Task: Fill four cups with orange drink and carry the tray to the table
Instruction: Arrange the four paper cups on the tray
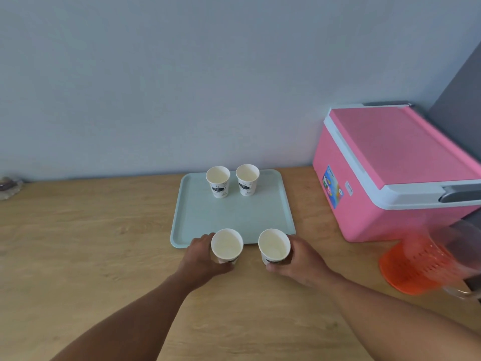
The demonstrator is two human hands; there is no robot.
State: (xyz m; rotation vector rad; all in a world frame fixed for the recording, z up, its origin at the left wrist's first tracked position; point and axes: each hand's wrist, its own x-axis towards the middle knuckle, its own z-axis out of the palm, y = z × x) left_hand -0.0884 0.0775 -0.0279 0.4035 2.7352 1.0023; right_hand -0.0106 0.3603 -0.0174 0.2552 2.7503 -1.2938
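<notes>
Scanning left to right, we see a small blurry object [9,186] at the far left edge of the wooden counter [78,243], can't tell what. Mid-counter sits a pale green tray [234,217] with two empty paper cups [218,181] [247,179] upright side by side at its far end. Our left hand [201,252] wraps its curled fingers around a third empty cup [227,246] at the tray's near edge. Our right hand [299,257] grips a fourth empty cup [274,246] the same way, just beside it. Whether these two rest on tray or counter, can't tell. Right of the tray, a closed pink cooler [390,173]. Near it, bottom right, a blurred pitcher of orange drink [426,264].
</notes>
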